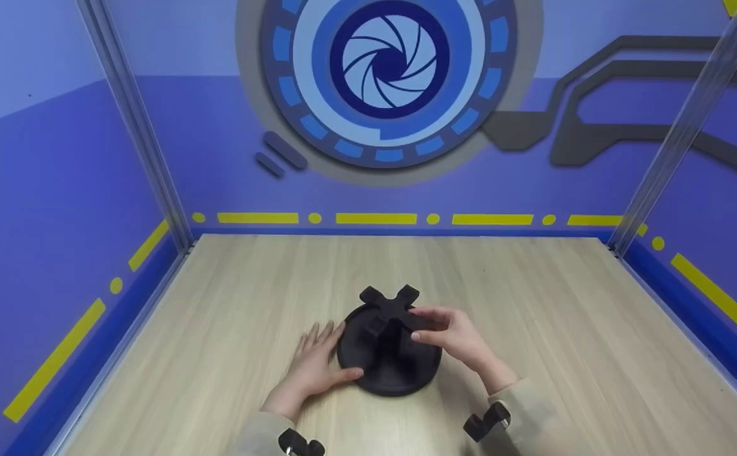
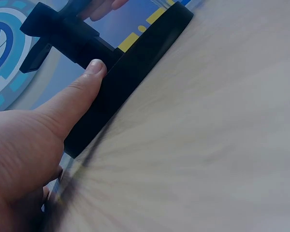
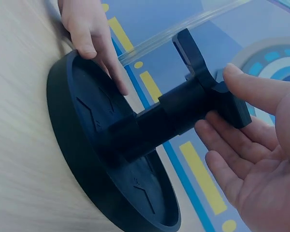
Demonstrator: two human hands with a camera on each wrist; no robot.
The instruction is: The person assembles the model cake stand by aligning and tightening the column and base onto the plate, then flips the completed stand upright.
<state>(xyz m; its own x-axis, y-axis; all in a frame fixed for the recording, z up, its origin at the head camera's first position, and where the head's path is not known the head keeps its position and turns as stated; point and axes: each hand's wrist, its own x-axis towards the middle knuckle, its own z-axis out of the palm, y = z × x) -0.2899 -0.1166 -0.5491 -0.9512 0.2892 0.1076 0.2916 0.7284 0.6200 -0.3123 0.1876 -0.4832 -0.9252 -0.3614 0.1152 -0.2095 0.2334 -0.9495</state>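
Left hand (image 1: 313, 367) low, fingers (image 1: 327, 333) outstretched, thumb (image 1: 347, 375) spread; right hand (image 1: 456, 332) higher, fingers bent, opposing thumb.

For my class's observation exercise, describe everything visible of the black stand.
The black, plastic-looking stand has a round, rimmed base, a stepped post and a four-armed, cross-shaped top. It stands upright on the wood-grained table. The left hand touches the base's edge; the right hand holds one arm of the top.

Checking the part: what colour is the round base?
The round base is black, clearest in the right wrist view.
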